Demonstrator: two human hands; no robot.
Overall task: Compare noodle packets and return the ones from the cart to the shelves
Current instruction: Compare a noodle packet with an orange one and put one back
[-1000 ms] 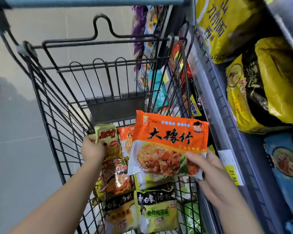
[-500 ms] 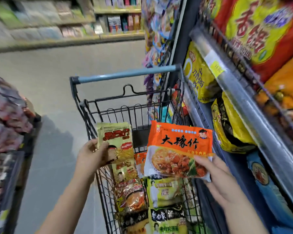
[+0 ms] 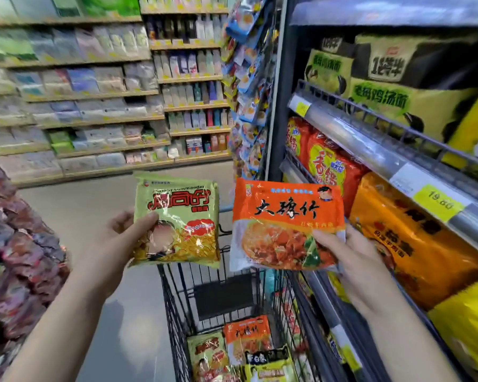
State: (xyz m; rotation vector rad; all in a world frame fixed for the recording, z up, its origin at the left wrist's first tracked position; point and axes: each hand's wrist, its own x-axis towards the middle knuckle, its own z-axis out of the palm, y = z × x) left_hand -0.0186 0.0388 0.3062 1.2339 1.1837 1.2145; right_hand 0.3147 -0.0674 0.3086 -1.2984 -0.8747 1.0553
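The left hand [image 3: 116, 238] held the green packet [image 3: 177, 219] by its lower left corner, thumb on the front and fingers behind. The right hand [image 3: 351, 260] pinched the orange packet [image 3: 284, 224] at its lower right corner in the same way. Both packets stood upright, side by side but apart, above the far end of the cart [image 3: 173, 307]. More packets [image 3: 246, 336] lay in the cart, near. The shelf [image 3: 351, 133] stood just to the right, stocked with multipacks.

Each packet looked light, its glossy film thin, crinkly and probably slippery. The noodle block inside was likely brittle, so a hard squeeze across the middle could crack it. A corner pinch seemed enough to carry one. For sliding it onto the shelf, a grip along a sealed edge would likely keep it from swinging.
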